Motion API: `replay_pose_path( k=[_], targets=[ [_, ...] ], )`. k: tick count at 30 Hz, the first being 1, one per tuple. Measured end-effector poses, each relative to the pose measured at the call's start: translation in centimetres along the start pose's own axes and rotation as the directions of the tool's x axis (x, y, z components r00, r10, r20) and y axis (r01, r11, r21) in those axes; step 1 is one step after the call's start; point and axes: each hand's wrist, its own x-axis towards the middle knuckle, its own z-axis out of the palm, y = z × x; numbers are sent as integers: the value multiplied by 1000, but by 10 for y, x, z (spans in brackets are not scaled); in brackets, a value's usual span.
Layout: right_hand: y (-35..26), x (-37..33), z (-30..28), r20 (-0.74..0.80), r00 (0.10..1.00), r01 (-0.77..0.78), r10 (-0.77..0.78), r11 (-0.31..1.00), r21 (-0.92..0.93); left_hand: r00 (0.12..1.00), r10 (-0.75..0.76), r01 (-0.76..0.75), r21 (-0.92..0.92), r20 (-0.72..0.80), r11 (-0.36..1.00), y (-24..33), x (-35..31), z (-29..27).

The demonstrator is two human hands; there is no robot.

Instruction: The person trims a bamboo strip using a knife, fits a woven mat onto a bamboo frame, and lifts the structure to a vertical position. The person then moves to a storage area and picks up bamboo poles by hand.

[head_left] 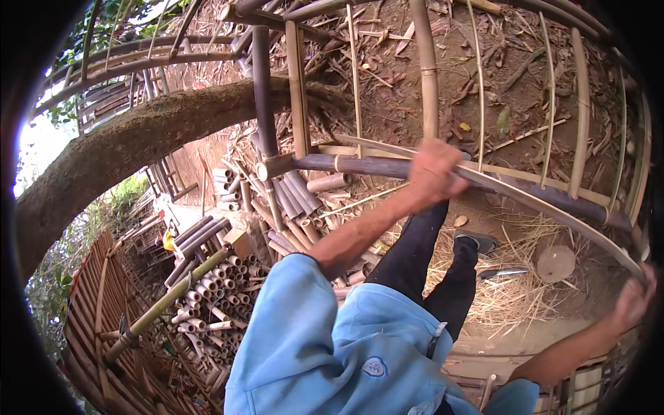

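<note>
A long, thin bamboo strip (553,211) runs slantwise from the middle of the view to the far right, bowing slightly. My left hand (436,169) is closed around it near the bamboo frame's dark lower rail (373,166). At the right rim my right hand (635,297) grips the strip's other end, the fingers partly blurred. The strip passes in front of the frame, whose upright poles (429,83) and thin slats (478,83) stand beyond my hands. Whether the strip touches the rail is hard to make out.
A knife (501,274) lies on straw beside a round wood stump (555,263), near my feet. Stacked bamboo tubes (221,290) fill the left side, with a green bamboo pole (166,308) across them. A thick tree trunk (152,128) leans at upper left.
</note>
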Motion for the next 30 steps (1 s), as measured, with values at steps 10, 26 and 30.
replay_pose_path(
  k=[10,26,30],
  targets=[
    [199,7,125,-120,957,-250,265,960,128,905,-332,250,298,266,921,-183,-88,-17],
    [238,-6,122,-210,926,-302,313,950,85,763,-472,317,380,441,869,-198,-100,0],
    [234,-15,124,-264,910,-316,319,947,58,754,-444,295,355,484,887,-197,-105,-4]
  ],
)
